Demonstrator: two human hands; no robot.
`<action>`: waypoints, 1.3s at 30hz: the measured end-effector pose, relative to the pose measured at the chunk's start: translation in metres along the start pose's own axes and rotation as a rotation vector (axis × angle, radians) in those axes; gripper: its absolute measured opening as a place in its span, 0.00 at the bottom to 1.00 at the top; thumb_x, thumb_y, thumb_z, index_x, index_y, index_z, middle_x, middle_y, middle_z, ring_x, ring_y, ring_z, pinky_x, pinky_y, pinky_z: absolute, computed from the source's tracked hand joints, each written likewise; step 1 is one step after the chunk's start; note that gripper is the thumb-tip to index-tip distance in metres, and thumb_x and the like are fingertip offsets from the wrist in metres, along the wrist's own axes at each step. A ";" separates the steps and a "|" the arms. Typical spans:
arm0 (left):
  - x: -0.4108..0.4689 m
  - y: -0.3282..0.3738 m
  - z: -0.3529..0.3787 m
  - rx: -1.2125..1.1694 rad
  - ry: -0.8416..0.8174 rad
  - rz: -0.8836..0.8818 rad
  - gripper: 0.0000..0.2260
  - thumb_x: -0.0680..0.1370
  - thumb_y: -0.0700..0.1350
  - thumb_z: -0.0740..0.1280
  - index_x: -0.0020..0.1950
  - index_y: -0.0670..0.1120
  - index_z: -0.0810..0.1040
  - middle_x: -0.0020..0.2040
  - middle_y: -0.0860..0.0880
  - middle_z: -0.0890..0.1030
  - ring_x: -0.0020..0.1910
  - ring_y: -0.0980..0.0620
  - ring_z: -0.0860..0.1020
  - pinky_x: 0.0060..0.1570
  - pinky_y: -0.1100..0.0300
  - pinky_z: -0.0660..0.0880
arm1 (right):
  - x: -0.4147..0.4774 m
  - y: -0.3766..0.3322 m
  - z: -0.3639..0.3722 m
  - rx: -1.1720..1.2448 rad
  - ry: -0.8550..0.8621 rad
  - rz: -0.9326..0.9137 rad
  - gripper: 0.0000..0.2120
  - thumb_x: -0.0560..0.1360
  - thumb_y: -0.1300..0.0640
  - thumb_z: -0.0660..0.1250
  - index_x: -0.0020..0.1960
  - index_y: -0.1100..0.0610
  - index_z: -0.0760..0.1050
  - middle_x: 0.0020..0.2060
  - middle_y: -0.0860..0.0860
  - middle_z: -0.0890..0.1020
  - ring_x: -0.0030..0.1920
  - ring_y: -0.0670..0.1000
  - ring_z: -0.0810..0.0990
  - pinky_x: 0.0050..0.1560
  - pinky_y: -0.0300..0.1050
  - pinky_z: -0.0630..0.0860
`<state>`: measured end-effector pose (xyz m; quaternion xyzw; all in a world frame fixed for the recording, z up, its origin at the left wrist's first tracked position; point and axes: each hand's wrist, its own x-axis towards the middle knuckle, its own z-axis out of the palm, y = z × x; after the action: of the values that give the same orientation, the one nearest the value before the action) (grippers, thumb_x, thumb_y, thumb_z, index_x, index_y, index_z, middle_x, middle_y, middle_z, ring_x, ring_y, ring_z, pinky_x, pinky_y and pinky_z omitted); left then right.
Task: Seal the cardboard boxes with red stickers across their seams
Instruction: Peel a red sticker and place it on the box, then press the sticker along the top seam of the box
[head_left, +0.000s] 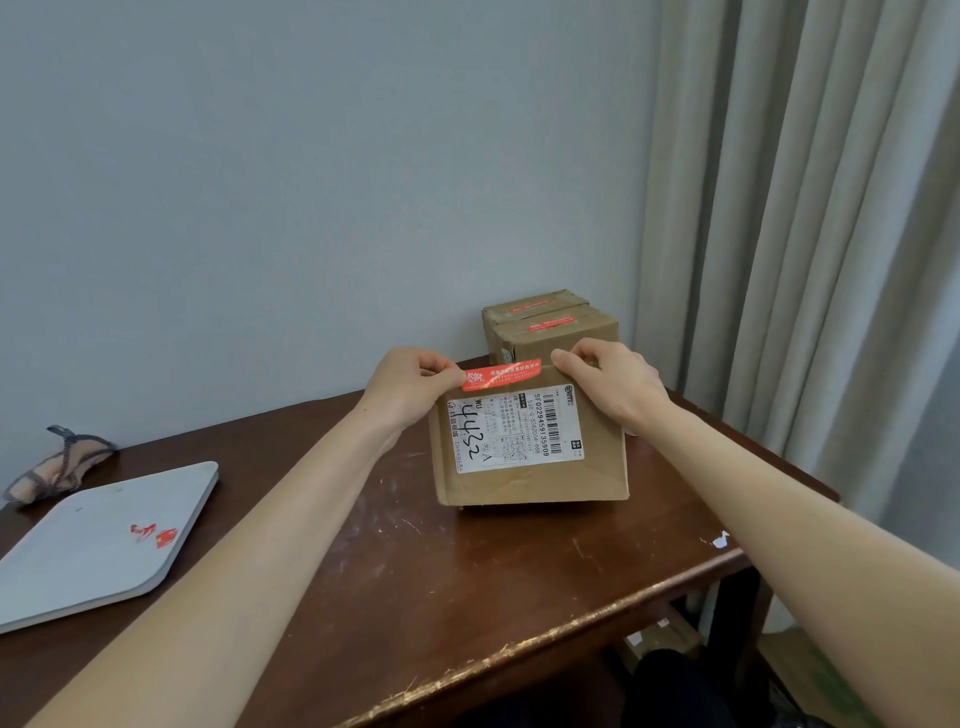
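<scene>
The left hand pinched the left end of the red sticker between thumb and curled fingers, holding the strip stretched along the top edge of the box. The right hand had its fingers curled over that edge near the corner, thumb tip just beside the sticker's right end. Whether it also touched the strip could not be told. The box stood on the table, tipped so that its shipping label faced the camera. The seam itself was out of sight, probably on the side turned away.

That hidden seam looked like the main risk. Pressed down where it hung, the sticker would likely land along the edge or on the labelled face rather than across the join, and the flaps would stay unsealed. Only one end was surely held, so the free end could curl and stick to itself or to a fingertip. A slack strip might go down creased or crooked. The box seemed steadied by the right hand alone — a hard press could tip or slide it.

Just behind stood a second box, already bearing red strips on top. A grey tray with red scraps lay well to the left.
</scene>
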<state>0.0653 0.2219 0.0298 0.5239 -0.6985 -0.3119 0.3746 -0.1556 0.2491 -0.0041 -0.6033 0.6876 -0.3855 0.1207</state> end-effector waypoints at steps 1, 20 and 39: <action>0.000 0.000 -0.001 -0.016 0.005 -0.001 0.05 0.75 0.43 0.69 0.38 0.47 0.80 0.41 0.50 0.82 0.42 0.56 0.76 0.41 0.63 0.70 | -0.001 -0.001 0.000 -0.001 0.003 -0.006 0.16 0.78 0.39 0.57 0.47 0.49 0.76 0.40 0.43 0.79 0.44 0.49 0.76 0.43 0.45 0.67; 0.008 0.008 0.009 -0.175 0.040 0.003 0.08 0.73 0.37 0.68 0.35 0.45 0.77 0.35 0.48 0.80 0.38 0.52 0.80 0.37 0.60 0.75 | -0.027 0.011 -0.019 0.037 -0.020 -0.106 0.09 0.69 0.41 0.72 0.45 0.44 0.79 0.53 0.42 0.78 0.56 0.45 0.75 0.57 0.44 0.70; 0.013 -0.002 0.017 0.213 0.039 0.000 0.08 0.73 0.46 0.69 0.33 0.50 0.79 0.37 0.53 0.82 0.39 0.54 0.78 0.43 0.56 0.75 | 0.023 -0.035 -0.005 -0.099 -0.269 0.027 0.18 0.76 0.49 0.68 0.43 0.65 0.83 0.32 0.53 0.80 0.31 0.48 0.74 0.36 0.42 0.72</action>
<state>0.0500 0.2098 0.0215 0.5666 -0.7204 -0.2255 0.3302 -0.1386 0.2311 0.0297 -0.6454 0.6916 -0.2649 0.1871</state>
